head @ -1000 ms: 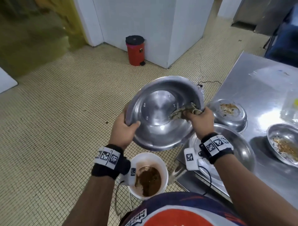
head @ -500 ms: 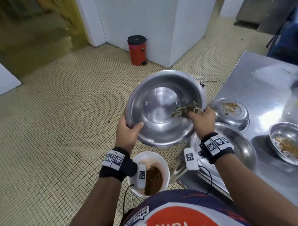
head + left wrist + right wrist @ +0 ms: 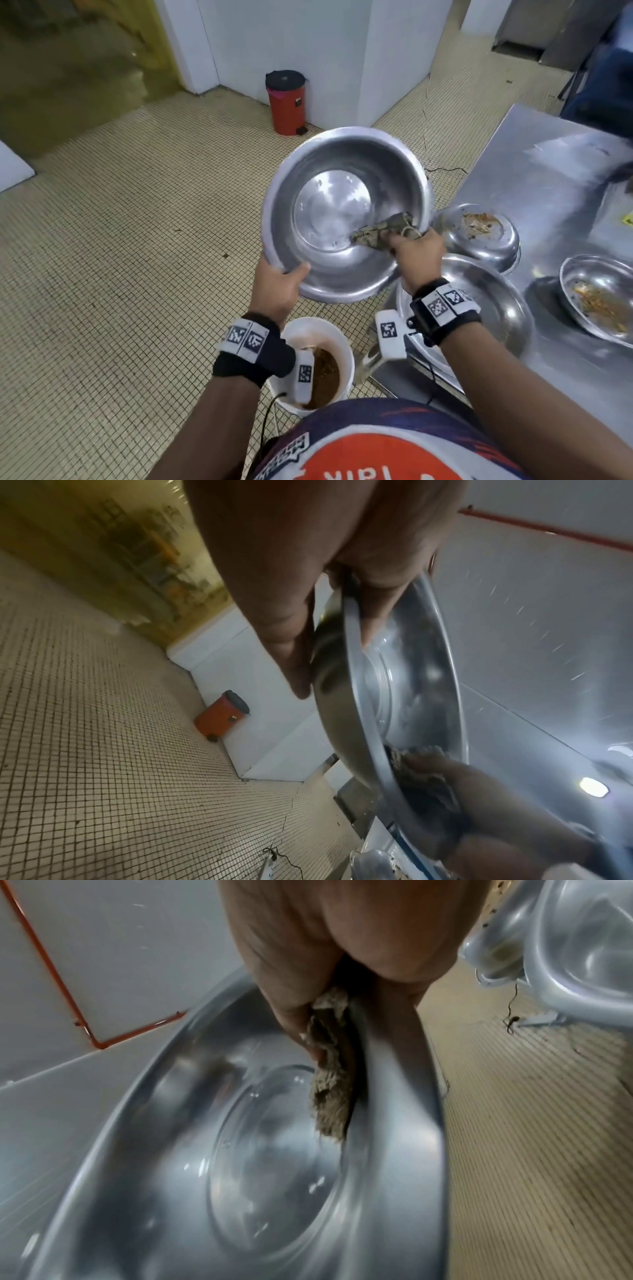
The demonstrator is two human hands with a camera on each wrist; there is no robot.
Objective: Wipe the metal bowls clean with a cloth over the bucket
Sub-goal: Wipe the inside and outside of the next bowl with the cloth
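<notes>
A large metal bowl [image 3: 329,205] is held tilted toward me, above and beyond the white bucket [image 3: 342,346] of brown slop on the floor. My left hand [image 3: 279,287] grips its near-left rim, thumb inside [image 3: 373,607], fingers behind. My right hand [image 3: 416,253] pinches a dirty brown cloth [image 3: 380,231] against the bowl's inner right wall. In the right wrist view the cloth [image 3: 330,1085] hangs down the wall of the bowl [image 3: 257,1164]. The bowl's inside looks shiny and wet.
A steel table [image 3: 534,171] stands at right with a large clean-looking bowl [image 3: 493,308] and two smaller bowls holding food scraps [image 3: 479,233] [image 3: 603,301]. A red pedal bin [image 3: 286,102] stands by the white wall. Tiled floor spreads to the left.
The bowl has risen and turned a little, showing more of its inside. My left hand has shifted along the near rim. The right hand keeps the cloth at the right inner wall.
</notes>
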